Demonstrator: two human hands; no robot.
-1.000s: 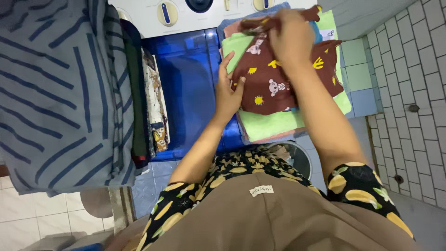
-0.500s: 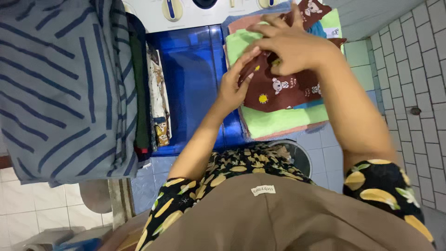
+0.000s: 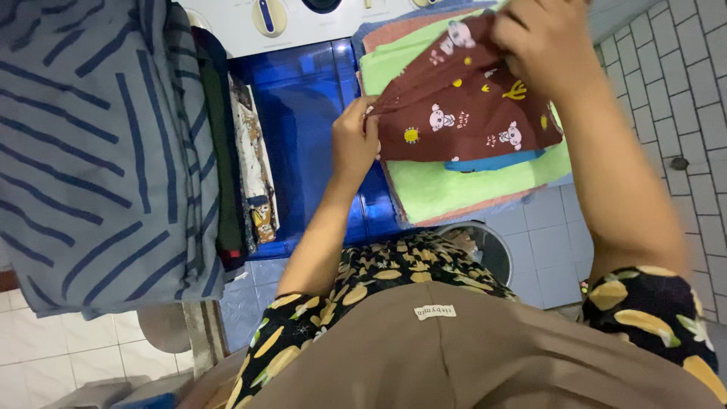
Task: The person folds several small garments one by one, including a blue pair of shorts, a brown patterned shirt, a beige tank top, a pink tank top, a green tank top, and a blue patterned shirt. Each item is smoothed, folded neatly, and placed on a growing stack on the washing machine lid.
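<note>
A small maroon printed garment [image 3: 466,113] with cartoon animals and yellow shapes is lifted off a stack of folded cloths. My left hand [image 3: 354,140] pinches its left edge. My right hand [image 3: 541,38] grips its upper right corner near the top of the view. Under it lies a light green folded cloth [image 3: 447,189], with a blue piece and a pink cloth edge showing beneath. The stack rests on the blue lid [image 3: 310,113] of a washing machine.
A grey striped fabric [image 3: 83,151] hangs over the left side, with dark and patterned garments [image 3: 254,174] draped beside it. White machine dials [image 3: 269,15] are at the top. A round grey bin [image 3: 481,246] stands on the tiled floor [image 3: 681,91] below.
The maroon garment lay flat on the stack with both hands pressing on it; now both hands hold its edges and have raised it off the green cloth.
</note>
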